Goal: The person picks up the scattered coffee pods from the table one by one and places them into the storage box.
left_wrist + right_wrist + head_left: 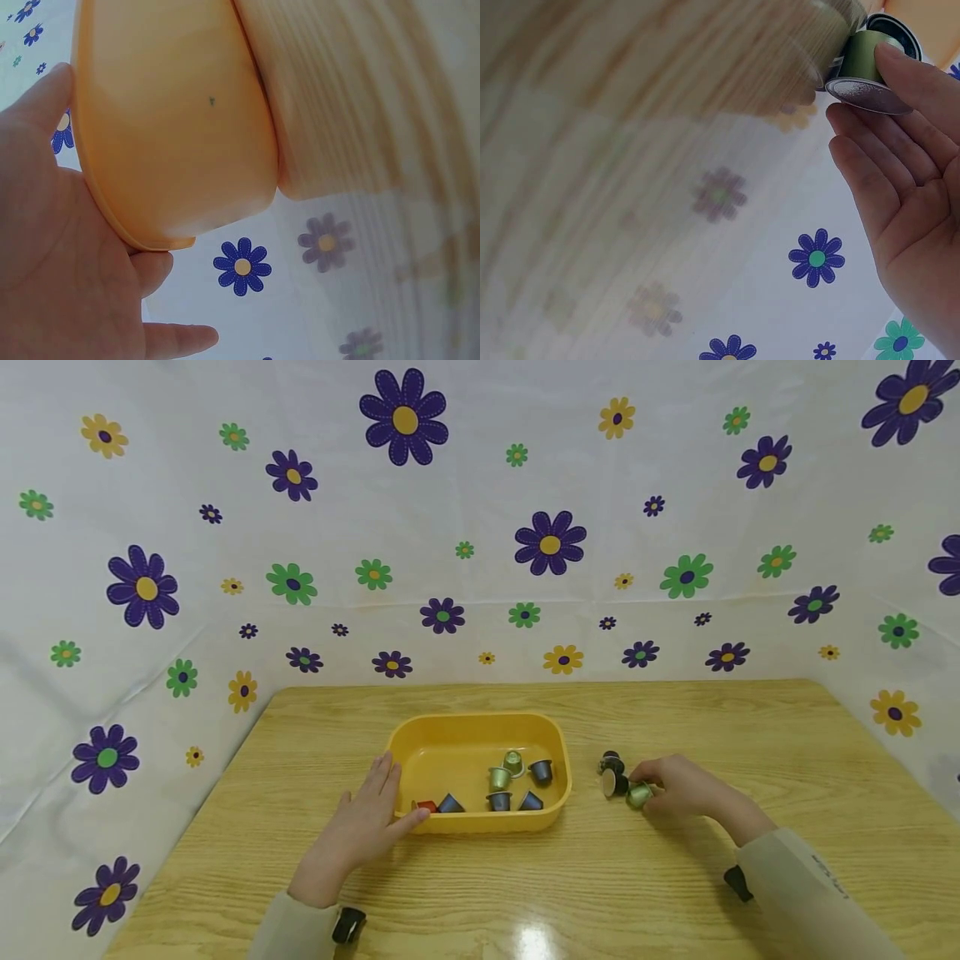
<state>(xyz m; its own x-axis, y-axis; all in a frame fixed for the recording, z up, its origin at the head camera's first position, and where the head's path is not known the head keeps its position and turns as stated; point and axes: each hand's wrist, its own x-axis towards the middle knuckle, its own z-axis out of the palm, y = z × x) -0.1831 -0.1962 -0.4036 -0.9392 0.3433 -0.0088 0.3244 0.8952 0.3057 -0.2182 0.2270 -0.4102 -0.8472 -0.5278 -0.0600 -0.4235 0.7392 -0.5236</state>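
My left hand [363, 822] rests at the left front corner of a yellow tray [480, 721], its fingers straight along the rim and its thumb over the front edge. In the left wrist view the fingers lie against the tray's outer wall [180, 135]. To the right of the tray, my right hand [678, 789] pinches a green coffee capsule [640, 795] close to the tabletop. The right wrist view shows the thumb on the side of this green capsule [861, 58], with fingers by its foil lid. Black coffee capsules [612, 763] lie just left of that hand.
Inside the tray lie two green capsules [499, 778], several dark blue capsules [541, 772] and a red capsule [425, 807], which the left thumb partly covers. Flower-printed white cloth [480, 485] hangs behind and beside the wooden table [480, 893].
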